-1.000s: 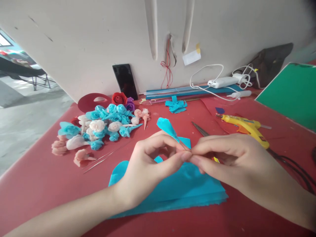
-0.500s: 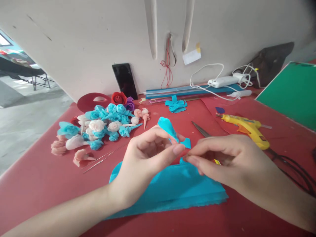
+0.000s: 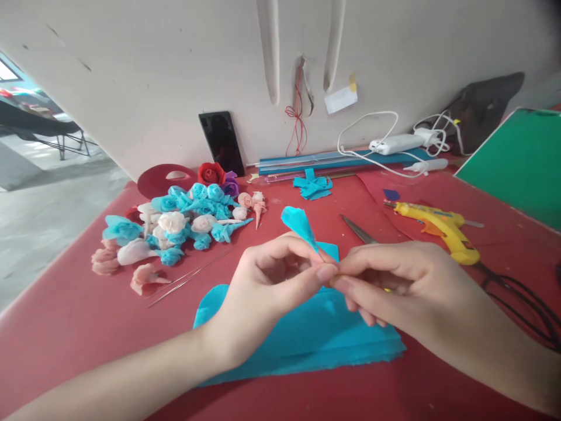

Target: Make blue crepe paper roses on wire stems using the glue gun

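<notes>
A strip of blue crepe paper [image 3: 300, 224], rolled at its upper end like a small bud, rises from the fingers of my left hand [image 3: 280, 275]. Thumb and fingers of that hand pinch its narrow lower part. My right hand [image 3: 394, 280] is closed too, its thumb and forefinger pinching at the same spot, touching the left fingertips; the paper's lower end is hidden there. A flat blue piece [image 3: 329, 251] shows just behind the fingertips. Below both hands lies a stack of blue crepe paper sheets [image 3: 315, 345].
Many blue, white and pink paper flowers [image 3: 170, 222] are heaped at left, near thin wires [image 3: 184, 283]. Scissors [image 3: 357, 229] and a yellow glue gun [image 3: 438, 225] lie at right. Blue paper strips [image 3: 312, 185], a phone [image 3: 221, 143] and a power strip [image 3: 397, 144] are at the back.
My left fingertips have moved slightly right and down to meet the right ones. The right fingers have closed in, and more of the flat blue piece shows behind them.
</notes>
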Tool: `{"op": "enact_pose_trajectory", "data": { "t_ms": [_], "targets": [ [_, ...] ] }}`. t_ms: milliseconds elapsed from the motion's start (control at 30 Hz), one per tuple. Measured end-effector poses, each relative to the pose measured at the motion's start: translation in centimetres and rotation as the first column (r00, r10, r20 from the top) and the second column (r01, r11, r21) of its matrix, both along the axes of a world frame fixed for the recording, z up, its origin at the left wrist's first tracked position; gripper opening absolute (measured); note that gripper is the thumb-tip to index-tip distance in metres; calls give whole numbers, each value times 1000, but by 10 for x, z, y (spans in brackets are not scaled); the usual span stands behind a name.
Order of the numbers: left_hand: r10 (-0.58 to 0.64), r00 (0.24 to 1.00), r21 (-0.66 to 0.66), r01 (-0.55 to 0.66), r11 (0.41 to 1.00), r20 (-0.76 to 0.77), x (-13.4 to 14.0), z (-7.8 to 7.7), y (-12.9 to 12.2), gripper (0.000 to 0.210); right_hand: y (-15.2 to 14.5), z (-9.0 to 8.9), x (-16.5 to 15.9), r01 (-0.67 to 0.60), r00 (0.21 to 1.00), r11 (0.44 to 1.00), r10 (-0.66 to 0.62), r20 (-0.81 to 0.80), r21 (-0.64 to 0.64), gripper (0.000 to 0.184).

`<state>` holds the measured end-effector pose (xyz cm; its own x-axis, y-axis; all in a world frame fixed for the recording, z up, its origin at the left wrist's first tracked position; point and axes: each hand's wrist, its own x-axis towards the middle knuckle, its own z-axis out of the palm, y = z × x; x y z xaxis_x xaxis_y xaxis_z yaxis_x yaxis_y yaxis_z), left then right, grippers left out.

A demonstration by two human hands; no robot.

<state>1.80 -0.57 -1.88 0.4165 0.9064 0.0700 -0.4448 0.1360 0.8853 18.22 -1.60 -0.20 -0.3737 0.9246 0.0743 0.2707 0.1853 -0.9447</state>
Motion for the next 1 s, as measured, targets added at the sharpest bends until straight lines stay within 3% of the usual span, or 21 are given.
{"op": "enact_pose_trajectory", "data": {
  "t_ms": [200, 500, 733, 867, 1000],
  "targets": [
    [14, 1000, 41, -13, 999, -25, -1, -1, 3, 16, -2, -2, 2, -30, 999, 991, 25, -34, -130, 17],
    [39, 999, 41, -39, 998, -4, -1, -4, 4, 10, 6, -5, 1, -62, 997, 985, 54, -54, -159, 18],
    [-9, 1000, 40, 10, 999, -21, 1, -5, 4, 15, 6, -4, 3, -56, 997, 976, 44, -63, -212, 27],
    [30, 993, 44, -25, 999, -110, -2, -2, 6, 14, 9, -3, 4, -41, 998, 976, 29, -58, -215, 22],
    [54, 964, 40, -45, 998, -259, -4, 2, 9, 14, 11, -4, 8, 80, 992, 979, -97, -86, -188, 14]
  ]
}}
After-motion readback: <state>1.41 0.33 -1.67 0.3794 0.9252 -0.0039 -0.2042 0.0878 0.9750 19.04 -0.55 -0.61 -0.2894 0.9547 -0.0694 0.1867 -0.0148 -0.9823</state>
